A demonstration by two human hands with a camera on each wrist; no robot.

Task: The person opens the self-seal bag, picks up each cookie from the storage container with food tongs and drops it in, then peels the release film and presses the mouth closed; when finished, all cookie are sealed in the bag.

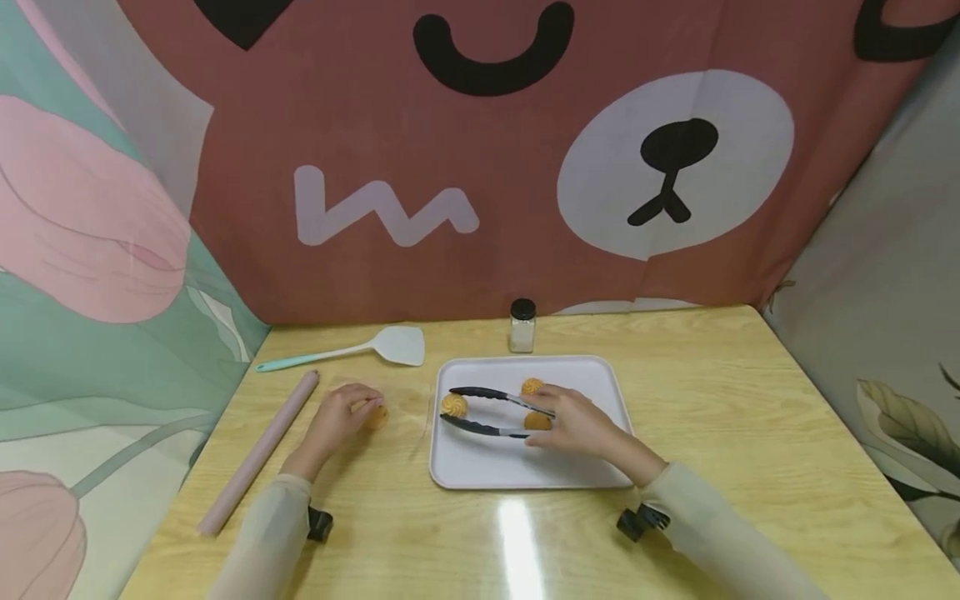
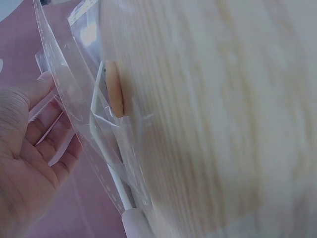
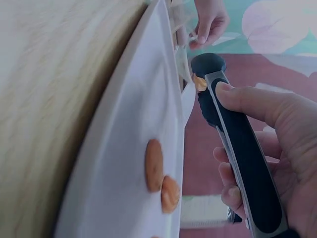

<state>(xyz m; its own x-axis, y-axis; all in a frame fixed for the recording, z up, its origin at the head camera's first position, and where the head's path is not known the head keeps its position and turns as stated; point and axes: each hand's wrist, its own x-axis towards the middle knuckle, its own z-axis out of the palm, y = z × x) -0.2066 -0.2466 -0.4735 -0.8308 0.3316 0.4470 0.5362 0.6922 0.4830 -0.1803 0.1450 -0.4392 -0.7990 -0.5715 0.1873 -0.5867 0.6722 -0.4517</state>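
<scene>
My left hand [image 1: 341,421] pinches the edge of a clear plastic bag [image 2: 67,89] on the left of the table. One round cookie [image 2: 114,89] shows through the film. My right hand [image 1: 573,423] holds black-and-silver tongs [image 1: 487,428] over a white tray [image 1: 480,475], thumb along one arm and fingers on the other. Between the tong tips is a swirled cookie [image 1: 453,406], near the tray's left rim. On the tray lie a plain brown cookie [image 1: 537,421] and a swirled cookie [image 1: 533,386], partly covered by the right hand and tongs in the head view.
Behind the bag lies a white spatula [image 1: 399,345] with a mint handle. A pinkish rolling pin [image 1: 258,454] lies along the left side. A black-capped glass jar [image 1: 522,327] stands behind the tray. Printed cloth [image 1: 375,275] hangs along the table's back edge.
</scene>
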